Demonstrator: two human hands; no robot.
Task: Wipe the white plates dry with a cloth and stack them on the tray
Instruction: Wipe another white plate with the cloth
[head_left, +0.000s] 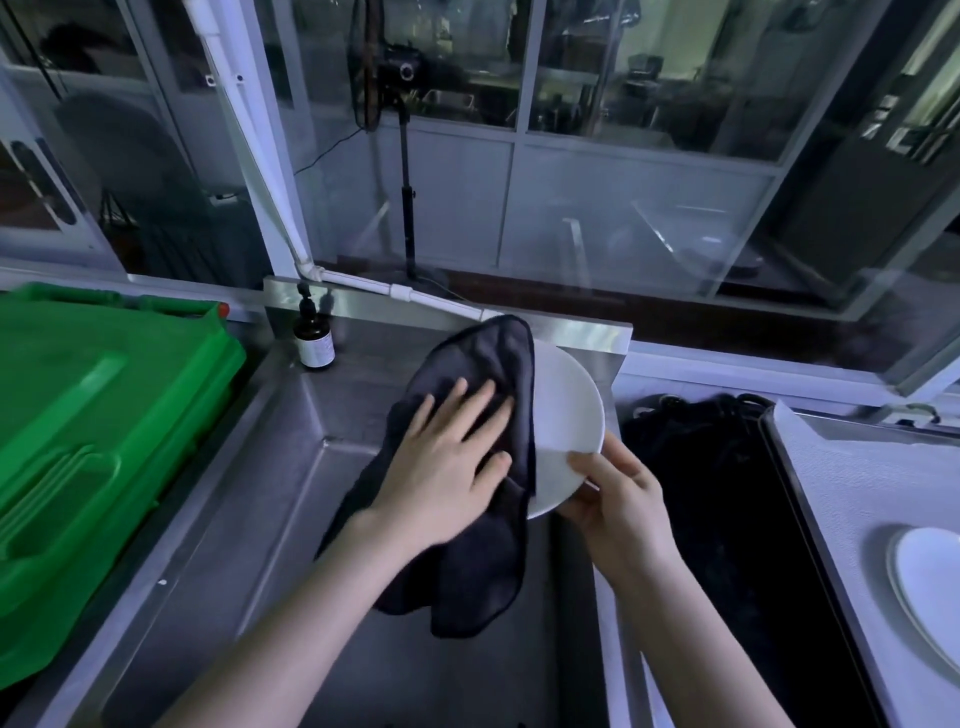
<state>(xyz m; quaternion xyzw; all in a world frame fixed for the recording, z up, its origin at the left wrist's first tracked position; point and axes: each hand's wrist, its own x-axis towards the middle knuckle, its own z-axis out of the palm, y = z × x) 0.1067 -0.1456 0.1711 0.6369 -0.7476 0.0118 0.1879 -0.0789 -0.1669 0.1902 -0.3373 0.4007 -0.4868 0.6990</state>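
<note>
Held plate: round white ceramic plate (566, 415), held above the stainless steel sink basin (291, 467), near its right wall.
Plate orientation: tilted, its upper face turned toward the viewer and leftward; far edge raised, near edge lower. Being round, it has no long axis; its visible outline runs from upper left to lower right.
Cloth: dark grey microfibre cloth (483, 571), spread over the left part of the plate; its loose lower end hangs below the plate's near edge over the basin.
Left hand: left hand (449, 462), palm down, fingers extended and slightly spread, pressed flat on the cloth against the plate. No grasp; contact by palm and fingers only.
Right hand: right hand (621, 499), closed on the plate's lower right rim, thumb on the upper face, remaining fingers behind the plate and mostly hidden.
Tray: flat metal tray with a pale liner (852, 493), at far right, well apart from the held plate.
Plates on tray: second white plate (930, 587), lying flat, cut by the frame edge; a further rim shows beneath it, count uncertain.
Other items: green plastic bin lid (88, 426) left of the basin; dark glass bottle with white label (313, 343), upright at the basin's far left corner.
</note>
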